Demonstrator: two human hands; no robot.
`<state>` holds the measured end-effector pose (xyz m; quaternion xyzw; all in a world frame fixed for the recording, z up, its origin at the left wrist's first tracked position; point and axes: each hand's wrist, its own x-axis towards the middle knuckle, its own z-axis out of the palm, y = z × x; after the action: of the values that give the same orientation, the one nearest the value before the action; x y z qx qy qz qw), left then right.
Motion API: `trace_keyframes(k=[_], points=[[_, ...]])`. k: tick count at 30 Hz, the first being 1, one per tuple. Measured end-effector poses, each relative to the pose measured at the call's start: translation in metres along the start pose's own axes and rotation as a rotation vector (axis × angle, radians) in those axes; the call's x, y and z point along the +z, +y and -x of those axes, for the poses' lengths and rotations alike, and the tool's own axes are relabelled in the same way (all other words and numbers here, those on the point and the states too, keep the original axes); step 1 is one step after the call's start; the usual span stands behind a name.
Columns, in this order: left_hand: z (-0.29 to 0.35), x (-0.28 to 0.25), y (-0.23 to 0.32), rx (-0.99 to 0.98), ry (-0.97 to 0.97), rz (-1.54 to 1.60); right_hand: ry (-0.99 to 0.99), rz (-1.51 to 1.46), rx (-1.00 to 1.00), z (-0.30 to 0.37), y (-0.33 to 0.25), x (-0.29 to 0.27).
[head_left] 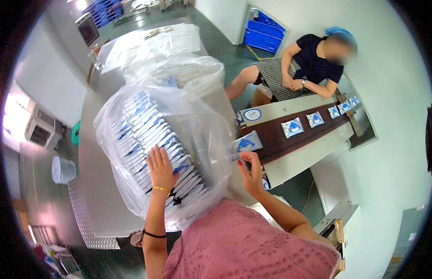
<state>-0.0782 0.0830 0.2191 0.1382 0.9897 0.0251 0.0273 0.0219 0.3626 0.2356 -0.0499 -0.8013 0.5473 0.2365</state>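
A large clear plastic bag (211,125) lies spread wide on the table in front of me. Inside it, white-and-blue sachets (146,125) stand on edge in tight rows. My left hand (161,168) rests flat on these rows, its fingers stretched out. At the near end of the brown conveyor belt (276,144), a single sachet (247,143) lies partly over the belt's edge beside the bag. My right hand (253,172) is just below that sachet, fingers bent, with a gap between thumb and forefinger. Whether a fingertip touches the sachet, I cannot tell.
Several more sachets (315,119) lie spaced along the belt. Beyond it sits a person (313,65) in a dark top and blue cap. Plastic sheeting (151,46) covers the table's far end. Blue crates (263,35) show through an opening. A white bucket (63,169) stands left.
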Motion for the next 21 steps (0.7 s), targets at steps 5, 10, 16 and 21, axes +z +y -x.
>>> trace_keyframes(k=[5, 10, 16, 21], points=[[0.0, 0.001, 0.001, 0.029, 0.049, 0.035, -0.268, 0.114, 0.137, 0.01, 0.043, -0.016], [0.005, -0.003, 0.003, 0.044, 0.063, 0.041, -0.526, 0.366, 0.024, 0.03, 0.058, -0.014], [0.004, -0.004, 0.004, 0.037, 0.044, 0.006, -0.845, 0.355, 0.055, 0.057, 0.067, -0.003], [0.006, -0.009, 0.006, 0.045, 0.064, -0.018, -1.027, 0.41, -0.067, 0.072, 0.072, 0.008]])
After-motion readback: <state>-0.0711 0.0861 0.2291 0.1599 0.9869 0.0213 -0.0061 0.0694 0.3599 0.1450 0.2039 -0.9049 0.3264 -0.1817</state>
